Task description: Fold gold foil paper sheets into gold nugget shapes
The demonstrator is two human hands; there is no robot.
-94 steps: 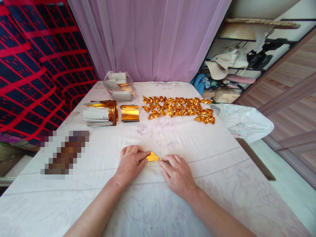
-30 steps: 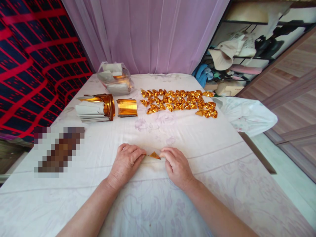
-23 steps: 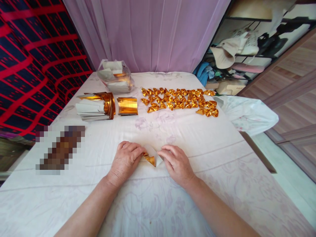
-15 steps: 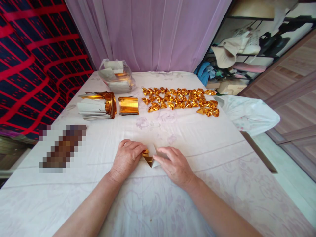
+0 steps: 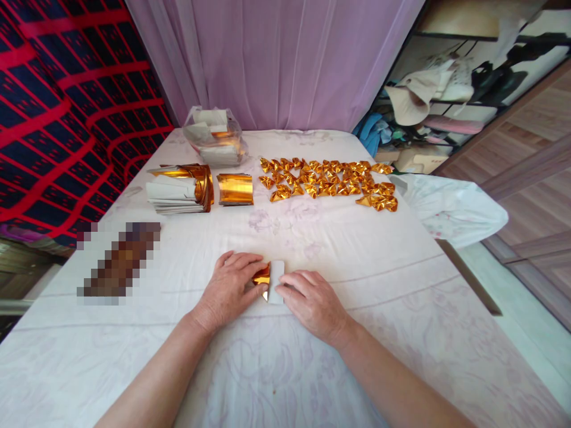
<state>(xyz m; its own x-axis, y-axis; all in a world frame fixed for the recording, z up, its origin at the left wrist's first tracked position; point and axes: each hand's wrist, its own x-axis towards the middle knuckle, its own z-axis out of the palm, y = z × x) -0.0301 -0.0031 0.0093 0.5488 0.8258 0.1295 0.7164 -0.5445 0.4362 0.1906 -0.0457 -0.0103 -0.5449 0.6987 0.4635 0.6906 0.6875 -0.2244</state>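
A pale floral cloth (image 5: 357, 279) covers the tabletop. Left hand (image 5: 232, 288) and right hand (image 5: 314, 303) press a half-folded gold paper (image 5: 270, 279) flat between their fingertips; folded gold pieces (image 5: 328, 184) lie beyond, before a lilac curtain (image 5: 276, 59).

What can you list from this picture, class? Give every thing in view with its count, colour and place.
Paper being folded: one, gold face and white back, near middle of the cloth, between the two hands.
Folded gold pieces: several dozen, gold, in rows at the far right of the cloth.
Small gold stack: one, gold, far middle, left of the rows.
Large sheet stack: one, white and gold, far left.
Clear bag: one, holding white and gold sheets, far edge.
Cloth: one, white with faint flowers, covering the surface.
Curtain: one, lilac, behind.
White plastic bag: one, right edge.
Left hand: touching the paper's gold side.
Right hand: pressing the paper's white side.
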